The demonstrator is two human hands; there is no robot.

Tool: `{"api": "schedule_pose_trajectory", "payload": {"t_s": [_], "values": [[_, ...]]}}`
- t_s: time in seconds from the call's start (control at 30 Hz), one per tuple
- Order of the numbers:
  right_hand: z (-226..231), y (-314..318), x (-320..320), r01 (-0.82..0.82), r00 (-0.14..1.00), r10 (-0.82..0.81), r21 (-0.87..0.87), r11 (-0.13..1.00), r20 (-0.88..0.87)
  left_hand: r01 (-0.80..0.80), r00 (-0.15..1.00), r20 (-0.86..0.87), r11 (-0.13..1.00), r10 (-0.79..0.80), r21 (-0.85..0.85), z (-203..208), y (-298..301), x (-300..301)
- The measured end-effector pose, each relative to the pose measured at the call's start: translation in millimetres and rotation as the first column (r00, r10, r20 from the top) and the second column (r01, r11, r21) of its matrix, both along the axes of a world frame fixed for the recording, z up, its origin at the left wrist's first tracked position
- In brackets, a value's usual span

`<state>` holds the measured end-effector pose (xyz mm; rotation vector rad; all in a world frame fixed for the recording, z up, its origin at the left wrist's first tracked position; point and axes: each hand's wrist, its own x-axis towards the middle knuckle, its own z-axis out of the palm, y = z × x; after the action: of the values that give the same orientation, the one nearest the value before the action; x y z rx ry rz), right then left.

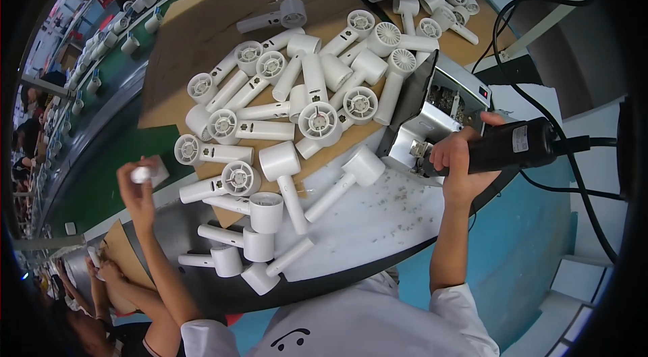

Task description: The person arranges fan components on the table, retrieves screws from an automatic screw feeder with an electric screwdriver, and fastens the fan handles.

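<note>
White fans [320,122] crowd brown cardboard [172,40] beside a green belt [94,178].

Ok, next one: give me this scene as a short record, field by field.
Left hand: holds a white item, kind unclear
Right hand: grips a black power tool, nose near the metal box
Fans: many, white, on and beside cardboard
Belt: green, at left
Co-worker: lower left

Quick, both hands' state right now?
Left hand: closed on a white piece, its exact kind unclear.
Right hand: closed around a black corded power tool.
</note>
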<state>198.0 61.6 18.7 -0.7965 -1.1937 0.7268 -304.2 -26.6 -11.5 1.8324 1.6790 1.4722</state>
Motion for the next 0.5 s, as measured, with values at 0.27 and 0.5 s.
{"api": "schedule_pose_trajectory", "payload": {"t_s": [0.27, 0.5], "values": [[-1.2, -1.7, -9.5, 0.127, 0.991, -0.126, -0.015, 0.992, 0.033, 0.087, 0.976, 0.196, 0.995, -0.096, 0.052, 55.1, -6.1, 136.2], [-5.0, -1.3, -7.2, 0.080, 0.995, -0.078, -0.028, 0.996, 0.070, 0.454, 0.878, 0.256, 0.874, -0.406, -0.172, 26.6, -26.0, 324.8]]}}
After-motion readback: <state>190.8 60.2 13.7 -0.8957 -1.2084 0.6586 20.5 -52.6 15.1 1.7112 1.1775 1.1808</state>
